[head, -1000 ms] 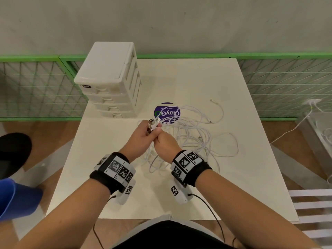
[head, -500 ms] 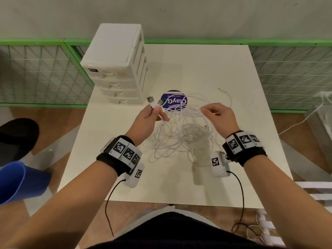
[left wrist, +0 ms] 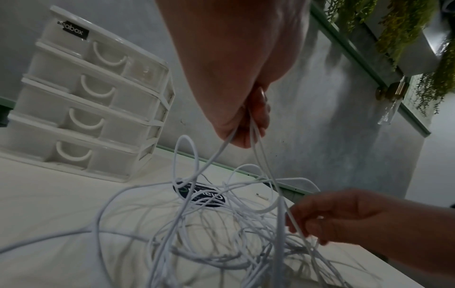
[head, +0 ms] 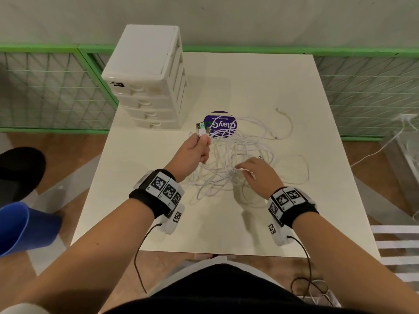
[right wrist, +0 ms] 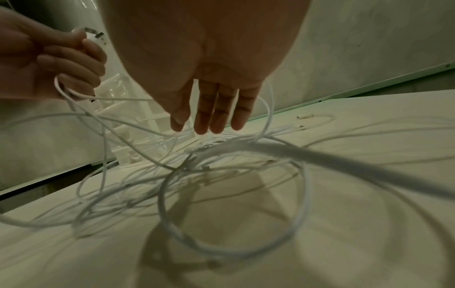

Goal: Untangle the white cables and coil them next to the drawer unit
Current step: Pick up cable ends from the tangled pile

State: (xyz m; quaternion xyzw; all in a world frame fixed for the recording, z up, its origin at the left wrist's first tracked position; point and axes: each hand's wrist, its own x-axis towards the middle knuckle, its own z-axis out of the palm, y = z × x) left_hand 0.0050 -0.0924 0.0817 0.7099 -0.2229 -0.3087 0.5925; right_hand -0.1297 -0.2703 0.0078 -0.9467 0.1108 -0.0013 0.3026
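Observation:
A tangle of white cables (head: 226, 165) lies mid-table, partly over a purple round sticker (head: 221, 124). My left hand (head: 201, 139) grips two strands just below their USB plugs (head: 201, 129) and holds them above the table, in front of the white drawer unit (head: 147, 82). In the left wrist view the strands (left wrist: 256, 155) drop from my left hand (left wrist: 248, 124) into the heap. My right hand (head: 242, 172) hovers over the near right of the tangle. Its fingers (right wrist: 209, 117) point down, straight, just touching the top strands, gripping nothing.
The white table (head: 158, 211) has bare room at the front and left. Loose cable ends (head: 280, 111) trail to the far right. A green wire fence (head: 45, 87) borders the back. A blue container (head: 22, 227) and a black object (head: 20, 171) sit left, off the table.
My hands were together at the plugs, then my right hand swung out right with a strand. It has now let go and dropped back over the tangle. My left hand keeps holding the plugs.

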